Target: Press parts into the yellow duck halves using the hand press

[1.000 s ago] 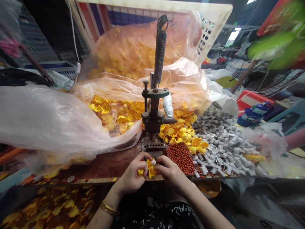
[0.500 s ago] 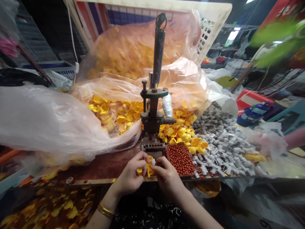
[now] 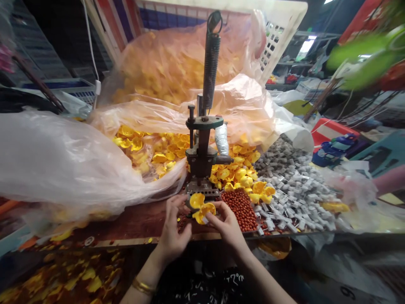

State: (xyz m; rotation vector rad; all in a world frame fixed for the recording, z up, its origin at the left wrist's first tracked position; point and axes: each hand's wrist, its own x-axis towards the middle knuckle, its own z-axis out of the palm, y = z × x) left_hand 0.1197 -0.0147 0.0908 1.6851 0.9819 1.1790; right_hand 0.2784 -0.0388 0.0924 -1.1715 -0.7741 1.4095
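Observation:
My right hand (image 3: pixel 226 221) pinches a yellow plastic shell piece (image 3: pixel 202 209) with several cupped parts, a bit of grey-white showing by the thumb. To its left, my left hand (image 3: pixel 174 226) is apart from the shell, fingers spread and nothing seen in them. Just behind the shell stands a hand press (image 3: pixel 202 160) with a tall spring and a metal block (image 3: pixel 196 186) with a row of holes at its base. A tray of small red-brown beads (image 3: pixel 240 210) lies right of my right hand. Beyond it spreads a heap of grey-white plastic parts (image 3: pixel 294 190).
Yellow shells (image 3: pixel 247 181) are piled behind the press, spilling from a large clear bag (image 3: pixel 190 67) in a white crate (image 3: pixel 281 42). Another plastic sheet (image 3: pixel 69 164) drapes over the left. More yellow pieces (image 3: pixel 79 274) lie below the table edge. A green fan (image 3: pixel 363 59) is upper right.
My left hand has opened and come away from the yellow shell. My right hand has raised the shell slightly, and its cupped parts now show spread apart.

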